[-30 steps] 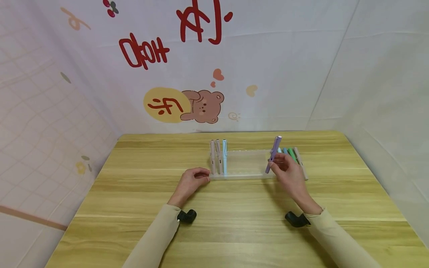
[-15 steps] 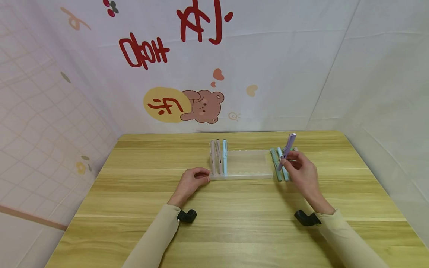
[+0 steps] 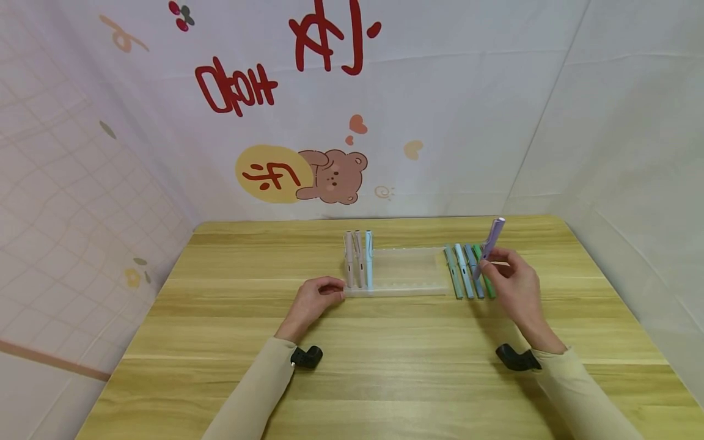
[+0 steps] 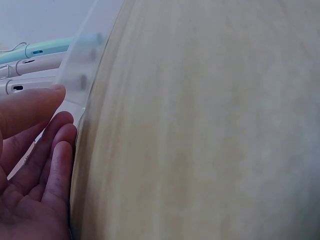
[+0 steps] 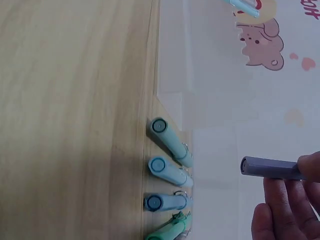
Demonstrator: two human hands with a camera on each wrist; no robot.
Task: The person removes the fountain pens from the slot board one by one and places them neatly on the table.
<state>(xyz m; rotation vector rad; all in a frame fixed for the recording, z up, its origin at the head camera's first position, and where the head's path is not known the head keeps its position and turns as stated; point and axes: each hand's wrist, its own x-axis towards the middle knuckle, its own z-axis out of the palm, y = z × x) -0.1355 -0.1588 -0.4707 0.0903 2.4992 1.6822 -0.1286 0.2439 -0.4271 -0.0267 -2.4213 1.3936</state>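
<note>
My right hand [image 3: 514, 284] pinches a purple pen [image 3: 493, 235] between thumb and fingers, its white-tipped end up and tilted right. In the right wrist view the pen [image 5: 272, 168] lies across the fingers. Below it is a row of pens: a grey-green one [image 3: 453, 273], a light blue one [image 3: 464, 272], a blue one [image 3: 472, 256] and a green one [image 3: 491, 288], partly covered by the hand. My left hand [image 3: 313, 302] holds the front left corner of a clear pen holder [image 3: 407, 292], thumb at the front, fingers at the side.
At the holder's left end stand two greyish-pink pens [image 3: 349, 260] and a pale blue pen [image 3: 369, 260]. The wooden table [image 3: 374, 366] runs back to a white printed curtain [image 3: 451, 98]. Each wrist wears a black camera [image 3: 307, 356].
My right hand has carried the purple pen to the right, from the holder's right end to above the row of pens, uncovering several of them. The left hand stays at the corner.
</note>
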